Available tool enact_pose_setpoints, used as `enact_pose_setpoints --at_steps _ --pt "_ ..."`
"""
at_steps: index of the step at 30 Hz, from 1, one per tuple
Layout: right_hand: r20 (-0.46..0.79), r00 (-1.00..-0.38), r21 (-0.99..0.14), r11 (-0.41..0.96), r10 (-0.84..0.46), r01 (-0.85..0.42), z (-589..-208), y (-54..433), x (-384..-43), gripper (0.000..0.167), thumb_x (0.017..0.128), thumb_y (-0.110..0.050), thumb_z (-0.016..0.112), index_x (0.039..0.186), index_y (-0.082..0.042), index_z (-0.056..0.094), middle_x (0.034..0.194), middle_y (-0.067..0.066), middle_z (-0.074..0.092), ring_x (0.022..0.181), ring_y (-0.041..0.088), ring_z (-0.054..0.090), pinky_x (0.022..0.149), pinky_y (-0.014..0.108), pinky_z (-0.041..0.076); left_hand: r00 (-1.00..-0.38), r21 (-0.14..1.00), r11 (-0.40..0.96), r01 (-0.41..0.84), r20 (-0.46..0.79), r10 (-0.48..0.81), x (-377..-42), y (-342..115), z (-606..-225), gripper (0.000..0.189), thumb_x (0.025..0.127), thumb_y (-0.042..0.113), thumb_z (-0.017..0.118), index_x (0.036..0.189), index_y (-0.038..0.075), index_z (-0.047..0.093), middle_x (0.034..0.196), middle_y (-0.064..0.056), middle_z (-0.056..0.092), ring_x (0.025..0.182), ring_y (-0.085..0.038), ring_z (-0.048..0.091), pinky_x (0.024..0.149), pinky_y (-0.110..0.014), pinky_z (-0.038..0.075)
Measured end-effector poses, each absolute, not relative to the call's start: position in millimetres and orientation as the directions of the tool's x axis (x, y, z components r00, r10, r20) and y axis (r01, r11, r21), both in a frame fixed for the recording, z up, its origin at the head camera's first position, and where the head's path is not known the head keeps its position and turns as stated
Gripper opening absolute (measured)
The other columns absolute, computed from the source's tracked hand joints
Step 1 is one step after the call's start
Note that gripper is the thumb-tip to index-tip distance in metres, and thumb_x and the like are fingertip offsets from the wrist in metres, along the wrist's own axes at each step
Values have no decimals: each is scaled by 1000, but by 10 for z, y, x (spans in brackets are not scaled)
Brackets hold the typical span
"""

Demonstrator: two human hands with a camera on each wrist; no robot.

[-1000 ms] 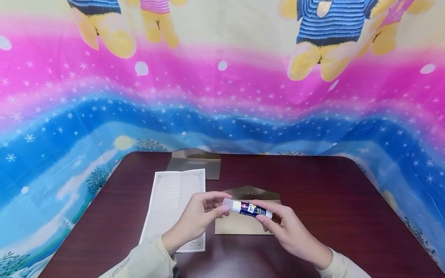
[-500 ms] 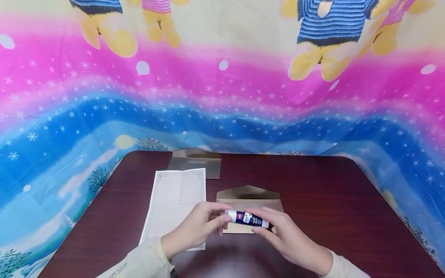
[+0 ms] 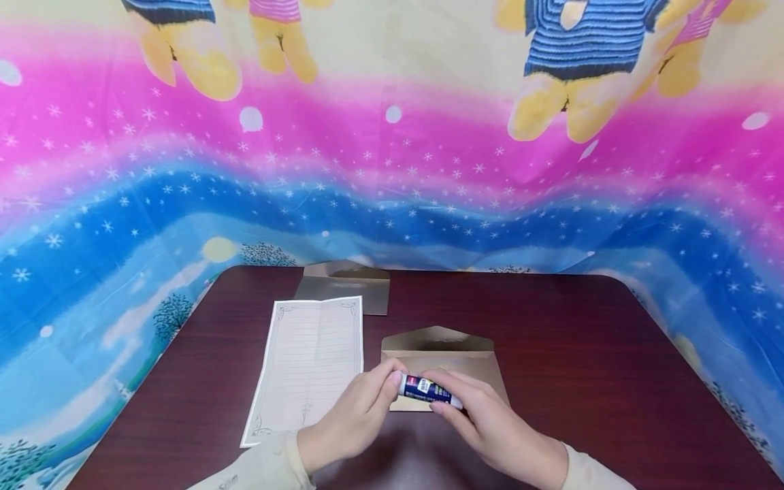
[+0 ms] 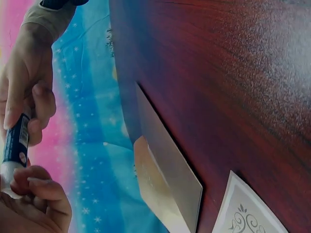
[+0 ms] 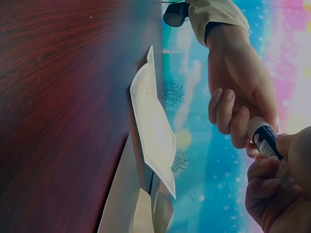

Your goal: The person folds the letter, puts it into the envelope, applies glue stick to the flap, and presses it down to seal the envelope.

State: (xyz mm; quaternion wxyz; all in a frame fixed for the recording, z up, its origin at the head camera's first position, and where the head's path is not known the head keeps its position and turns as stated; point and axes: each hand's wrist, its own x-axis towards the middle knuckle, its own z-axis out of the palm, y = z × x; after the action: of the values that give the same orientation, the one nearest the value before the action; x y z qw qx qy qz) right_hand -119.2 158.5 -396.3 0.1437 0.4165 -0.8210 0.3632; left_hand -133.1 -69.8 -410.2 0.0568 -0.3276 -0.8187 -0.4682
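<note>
Backdrop: patterned cloth (image 3: pixel 392 170) hanging behind and around the work. Tabletop (image 3: pixel 582 361), dark red, rounded far corners. Far edge backs onto the cloth, so little reach that way. Best room for moving, by my judgement, is to the right of the near envelope.

Lined sheet (image 3: pixel 309 354) left of centre, creased and bowed up in the right-wrist view; the left sleeve (image 3: pixel 257 463) passes over its near end. Any leftward swing should go high to avoid dragging it.

Near envelope (image 3: pixel 459 361): under and beyond the hands, flap (image 3: pixel 437 338) opened toward the far edge. Rear envelope (image 3: pixel 367 292): at the far edge, partly behind the sheet; contact between them cannot be told.

Left hand (image 3: pixel 352 415): thumb and fingers pinching one end of the glue stick (image 3: pixel 429 390). Right hand (image 3: pixel 496 422): thumb and fingers gripping the barrel toward the other end. Stick held above the near envelope, slightly tilted.

White section (image 4: pixel 8 174) by the left fingers; whether a cap is seated there is hidden.

Handling, judged: steady the barrel with the right, work the end with the left along the stick's axis, without bending sideways. Light pinch; a sudden release could knock the flap.
</note>
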Motion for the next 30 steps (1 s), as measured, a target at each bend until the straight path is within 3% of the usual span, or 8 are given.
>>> enact_pose_setpoints --at_steps 11,20,30 --pt "537 -628 -473 415 -563 -777 -4004 1510 -1209 35 99 -8 63 132 -17 59 115 -7 67 96 0 60 80 21 54 -817 669 474 572 418 397 -1290 -652 -4134 17 109 16 41 96 16 53 63 19 30 54 6 24 49 -15 28" --pt "559 -626 -471 413 -544 -779 -4050 1508 -1203 36 97 -7 64 131 -17 61 114 -7 67 95 0 60 80 19 53 -806 622 512 592 452 383 -1267 -610 -4145 17 109 17 42 95 16 51 62 18 35 55 5 32 50 -13 30" --pt "592 -633 -467 427 -499 -774 -4050 1523 -1214 37 96 -7 66 132 -14 61 114 -5 68 93 1 61 80 14 52 -780 606 492 626 484 396 -1332 -606 -4062 13 107 15 45 97 16 54 65 17 38 57 6 28 51 -14 29"
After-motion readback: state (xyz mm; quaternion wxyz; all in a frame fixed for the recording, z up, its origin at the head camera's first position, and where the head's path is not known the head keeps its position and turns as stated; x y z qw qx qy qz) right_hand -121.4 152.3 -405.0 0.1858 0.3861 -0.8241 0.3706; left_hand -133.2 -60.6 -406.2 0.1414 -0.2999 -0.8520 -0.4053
